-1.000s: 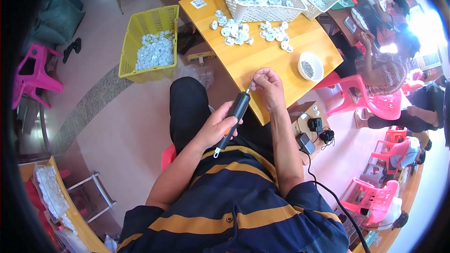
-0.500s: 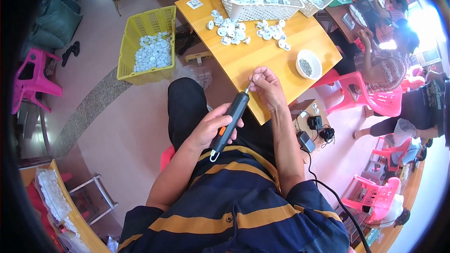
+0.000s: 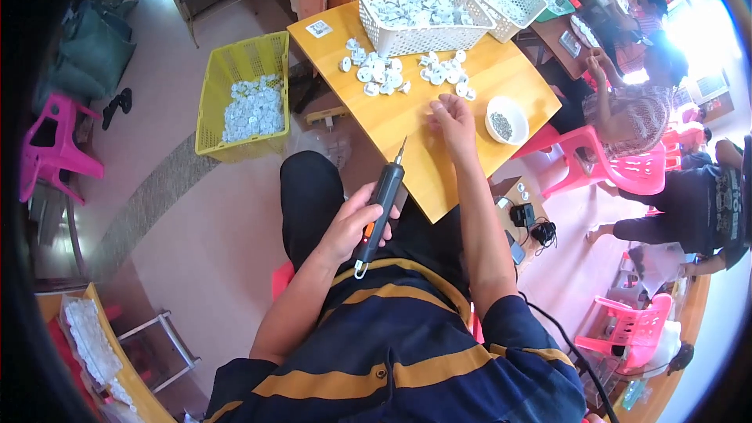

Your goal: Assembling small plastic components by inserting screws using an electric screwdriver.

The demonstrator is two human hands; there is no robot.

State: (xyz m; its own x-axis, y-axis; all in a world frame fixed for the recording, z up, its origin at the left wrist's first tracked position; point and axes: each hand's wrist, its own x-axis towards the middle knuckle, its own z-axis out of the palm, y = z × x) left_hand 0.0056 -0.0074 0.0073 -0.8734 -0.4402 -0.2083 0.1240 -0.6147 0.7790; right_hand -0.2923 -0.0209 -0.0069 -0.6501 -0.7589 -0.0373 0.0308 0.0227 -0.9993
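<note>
A black cordless electric screwdriver (image 3: 381, 196) with an orange switch is gripped in my left hand (image 3: 351, 223). Its thin metal bit points up and away, bare at the tip, beside the table's near edge. Over the wooden table (image 3: 399, 137), my right hand (image 3: 454, 121) reaches out with loosely bent fingers that look apart, and I see nothing held in them. Just beyond it lie small white round plastic parts (image 3: 444, 70), with another cluster of white parts (image 3: 380, 74) to their left. A white bowl of small metal screws (image 3: 501, 121) stands to the right of that hand.
A white basket (image 3: 423, 41) heaped with white parts stands at the table's far side. On the floor at left is a yellow crate (image 3: 205, 121) holding more. Pink chairs (image 3: 634, 164) and several people are at right. Chargers with cables (image 3: 540, 229) lie beside the table.
My right hand has left the screwdriver's tip and moved forward toward the white parts. The screwdriver stays in my left hand, its bit now uncovered. The view has shifted slightly.
</note>
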